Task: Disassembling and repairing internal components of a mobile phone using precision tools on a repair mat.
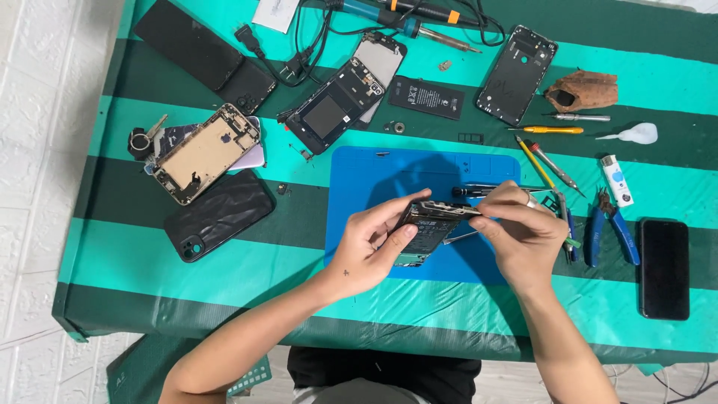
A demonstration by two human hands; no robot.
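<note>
Left hand [366,251] clasps opened phone frame [426,228] tilted above blue mat [389,168]; thumb beneath, fingers along top edge; right hand [520,232] pinches thin tool [460,237] against frame's right end.

A green-striped tabletop [224,269] carries a blue work mat [359,172]; phone frames [206,153] and a black case [218,215] lie left. Blue pliers [609,224] and a dark phone [664,268] lie right.

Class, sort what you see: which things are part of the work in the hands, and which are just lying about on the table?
In use:
left hand
right hand
opened phone body
thin metal tool
blue work mat

Lying about:
black phone case
phone battery
soldering iron
blue pliers
yellow screwdriver
black phone
</note>
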